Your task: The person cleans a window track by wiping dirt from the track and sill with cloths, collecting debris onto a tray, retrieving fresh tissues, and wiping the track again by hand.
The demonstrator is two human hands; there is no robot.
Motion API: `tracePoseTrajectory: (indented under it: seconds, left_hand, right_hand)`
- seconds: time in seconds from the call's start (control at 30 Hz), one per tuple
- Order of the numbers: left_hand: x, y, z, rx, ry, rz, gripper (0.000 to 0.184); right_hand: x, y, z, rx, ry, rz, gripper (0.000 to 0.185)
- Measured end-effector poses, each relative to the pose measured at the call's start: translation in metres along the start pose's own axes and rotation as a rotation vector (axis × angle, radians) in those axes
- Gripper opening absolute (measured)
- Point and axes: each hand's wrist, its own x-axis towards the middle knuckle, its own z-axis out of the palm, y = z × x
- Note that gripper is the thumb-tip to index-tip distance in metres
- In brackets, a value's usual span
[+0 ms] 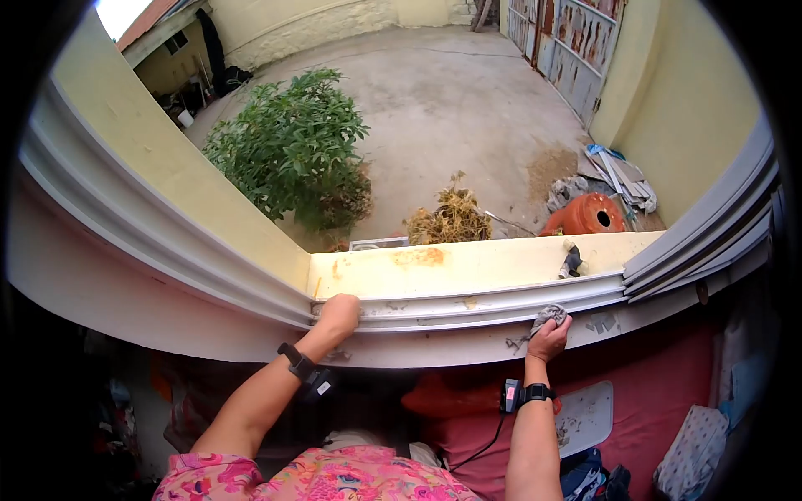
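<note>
My left hand (340,317) is closed at the left end of the white window track (434,313); what its fingers hold, if anything, is hidden. Near the right part of the track, my right hand (549,338) grips a crumpled grey cloth (551,315) against the inner edge of the sill. Brownish dirt marks show along the track and on the pale yellow outer ledge (376,267). A small dark and beige object (571,260) rests on that ledge, above the cloth.
Below the sill on the right lies a white tray (589,413) with debris, on a red cover (652,392). Sliding panes (710,225) stand at the right. Outside are a green bush (292,142), a dry plant (451,219) and an orange pot (585,215).
</note>
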Motion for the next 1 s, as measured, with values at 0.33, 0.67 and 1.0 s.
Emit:
tracePoseTrajectory:
  seconds: [0.33, 0.67, 1.0]
  left_hand:
    - [0.014, 0.047, -0.003, -0.333, 0.121, 0.238, 0.014]
    - [-0.033, -0.019, -0.04, -0.445, 0.417, 0.138, 0.011]
    - [-0.02, -0.029, 0.011, 0.047, 0.325, -0.171, 0.01]
  right_hand:
    - [0.0, -0.003, -0.002, -0.017, 0.019, -0.014, 0.03]
    - [-0.001, -0.002, -0.002, -0.012, 0.002, -0.007, 0.03]
    - [-0.001, -0.005, -0.004, 0.003, -0.017, 0.005, 0.031]
